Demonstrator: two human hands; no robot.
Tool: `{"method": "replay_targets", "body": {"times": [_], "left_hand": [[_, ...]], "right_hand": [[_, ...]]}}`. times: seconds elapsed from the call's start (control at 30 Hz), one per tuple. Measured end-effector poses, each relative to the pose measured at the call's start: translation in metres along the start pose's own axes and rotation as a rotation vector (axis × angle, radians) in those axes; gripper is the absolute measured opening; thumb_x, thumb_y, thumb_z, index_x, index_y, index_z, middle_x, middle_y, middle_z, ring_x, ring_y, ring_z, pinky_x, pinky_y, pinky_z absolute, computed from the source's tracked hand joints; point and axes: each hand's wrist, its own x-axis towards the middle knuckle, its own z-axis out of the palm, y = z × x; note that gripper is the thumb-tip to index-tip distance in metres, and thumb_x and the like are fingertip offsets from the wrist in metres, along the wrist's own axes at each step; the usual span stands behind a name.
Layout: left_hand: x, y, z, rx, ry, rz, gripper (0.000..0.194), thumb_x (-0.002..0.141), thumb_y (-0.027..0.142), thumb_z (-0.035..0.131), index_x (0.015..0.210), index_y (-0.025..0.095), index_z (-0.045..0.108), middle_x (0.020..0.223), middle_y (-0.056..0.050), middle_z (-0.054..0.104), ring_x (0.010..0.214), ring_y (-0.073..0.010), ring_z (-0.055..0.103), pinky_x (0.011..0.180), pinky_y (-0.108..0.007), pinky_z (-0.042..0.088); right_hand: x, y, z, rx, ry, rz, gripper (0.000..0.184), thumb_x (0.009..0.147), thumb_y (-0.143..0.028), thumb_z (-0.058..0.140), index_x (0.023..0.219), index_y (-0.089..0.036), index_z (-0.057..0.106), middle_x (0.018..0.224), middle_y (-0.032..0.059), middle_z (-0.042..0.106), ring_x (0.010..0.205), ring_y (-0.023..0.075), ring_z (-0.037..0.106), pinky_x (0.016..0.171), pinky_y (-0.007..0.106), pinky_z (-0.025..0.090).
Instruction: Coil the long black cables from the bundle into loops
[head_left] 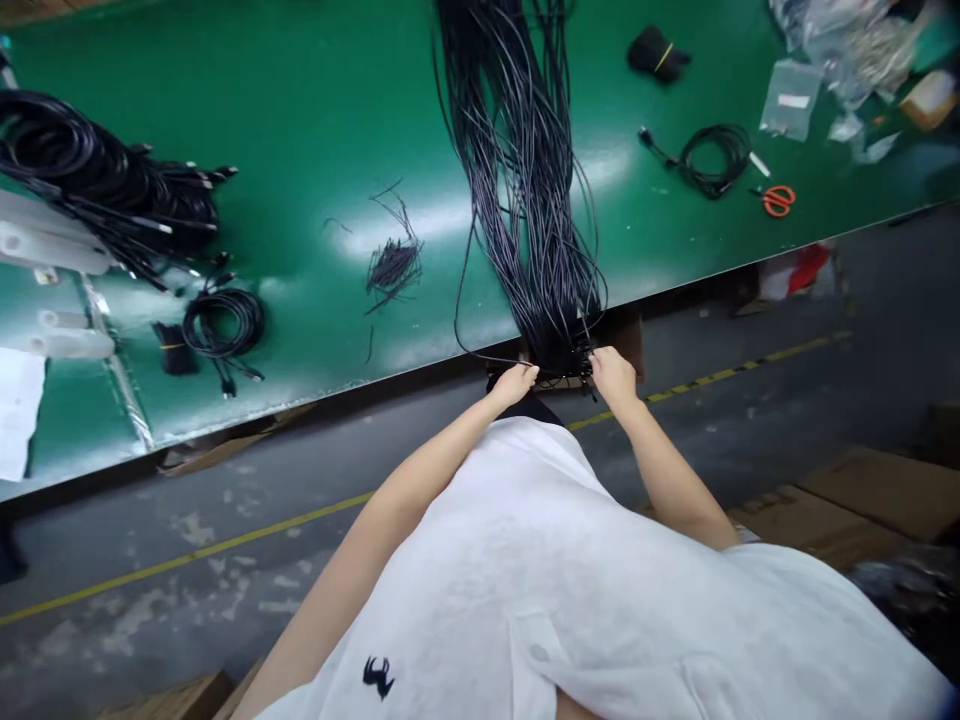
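Note:
A long bundle of thin black cables [525,180] lies across the green table [315,110] and hangs over its near edge. My left hand [514,384] and my right hand [613,375] are both at that edge, fingers closed on the hanging ends of the bundle. A single thin black cable [461,300] loops out to the left of the bundle toward my left hand. My white shirt fills the lower part of the view.
On the table: a big pile of black cables [97,190] at the left, a small coiled cable [221,325], short black ties [394,262], another coil [712,155], orange scissors [778,200], plastic bags [832,50]. Cardboard boxes [862,500] stand on the floor at right.

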Motion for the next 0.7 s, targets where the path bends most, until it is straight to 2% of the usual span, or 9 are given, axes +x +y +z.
{"method": "replay_targets", "body": {"times": [0.07,0.13,0.27,0.33,0.4,0.47,0.53,0.63,0.7], "left_hand": [[-0.009,-0.004,0.003,-0.013,0.015,0.016,0.032,0.093,0.033,0.052,0.117,0.012,0.060,0.113,-0.016,0.070,0.105,-0.0256,0.067,0.098,-0.043,0.048],[-0.020,-0.001,0.009,-0.021,0.035,0.058,0.044,0.088,0.029,0.059,0.129,0.013,0.055,0.130,-0.019,0.063,0.120,-0.0272,0.061,0.106,-0.044,0.043],[-0.040,0.019,0.027,-0.009,0.027,0.493,0.079,0.072,0.035,0.079,0.141,0.018,0.045,0.154,-0.016,0.041,0.145,-0.0300,0.035,0.119,-0.043,0.028],[-0.049,0.033,0.034,-0.050,0.024,0.641,0.069,0.075,0.045,0.076,0.132,0.015,0.053,0.146,-0.018,0.050,0.139,-0.0314,0.042,0.116,-0.045,0.032],[-0.059,0.049,0.035,-0.144,0.012,0.603,0.048,0.087,0.053,0.061,0.112,0.012,0.063,0.121,-0.016,0.065,0.119,-0.0276,0.058,0.107,-0.042,0.040],[-0.070,0.066,0.027,-0.278,-0.048,0.577,0.049,0.093,0.058,0.048,0.095,0.012,0.066,0.096,-0.011,0.071,0.097,-0.0214,0.065,0.098,-0.038,0.046],[-0.080,0.083,0.013,-0.445,-0.108,0.636,0.050,0.092,0.061,0.050,0.093,0.013,0.066,0.088,-0.008,0.071,0.089,-0.0181,0.067,0.093,-0.034,0.047],[-0.088,0.099,-0.012,-0.692,-0.039,0.643,0.041,0.091,0.055,0.057,0.099,0.016,0.065,0.095,-0.006,0.072,0.098,-0.0174,0.068,0.096,-0.032,0.047],[-0.087,0.099,-0.025,-0.780,0.037,0.545,0.035,0.093,0.050,0.056,0.099,0.017,0.065,0.096,-0.005,0.072,0.103,-0.0171,0.067,0.098,-0.032,0.046]], "right_hand": [[-0.013,-0.004,-0.027,0.050,-0.017,-0.007,0.024,0.094,-0.026,0.037,0.079,-0.017,0.054,0.090,0.0087,0.063,0.074,0.0151,0.057,0.067,0.026,0.041],[-0.028,-0.021,-0.050,0.257,-0.064,-0.096,0.027,0.094,-0.031,0.037,0.074,-0.019,0.049,0.076,0.0026,0.058,0.066,0.0121,0.055,0.065,0.024,0.044],[-0.057,-0.081,-0.079,0.879,-0.289,-0.364,0.035,0.088,-0.048,0.055,0.070,-0.020,0.047,0.068,-0.0020,0.049,0.053,0.0083,0.044,0.054,0.023,0.045],[-0.068,-0.114,-0.089,1.006,-0.428,-0.417,0.039,0.085,-0.050,0.061,0.068,-0.020,0.045,0.065,-0.0030,0.044,0.048,0.0071,0.039,0.045,0.022,0.041],[-0.073,-0.142,-0.105,1.067,-0.514,-0.475,0.039,0.084,-0.049,0.063,0.067,-0.020,0.042,0.063,-0.0041,0.041,0.045,0.0063,0.034,0.038,0.021,0.036],[-0.069,-0.161,-0.127,1.139,-0.506,-0.573,0.035,0.085,-0.044,0.063,0.068,-0.020,0.043,0.062,-0.0053,0.038,0.043,0.0054,0.025,0.034,0.019,0.031],[-0.058,-0.169,-0.145,1.211,-0.391,-0.705,0.029,0.089,-0.045,0.060,0.078,-0.021,0.050,0.070,-0.0046,0.047,0.045,0.0057,0.026,0.036,0.019,0.036],[-0.041,-0.158,-0.137,1.156,-0.300,-0.792,0.043,0.086,-0.061,0.060,0.108,-0.024,0.055,0.103,-0.0017,0.061,0.068,0.0091,0.052,0.060,0.025,0.054],[-0.040,-0.139,-0.105,0.927,-0.434,-0.695,0.048,0.083,-0.066,0.059,0.109,-0.025,0.056,0.108,-0.0015,0.063,0.089,0.0131,0.057,0.080,0.029,0.054]]}}
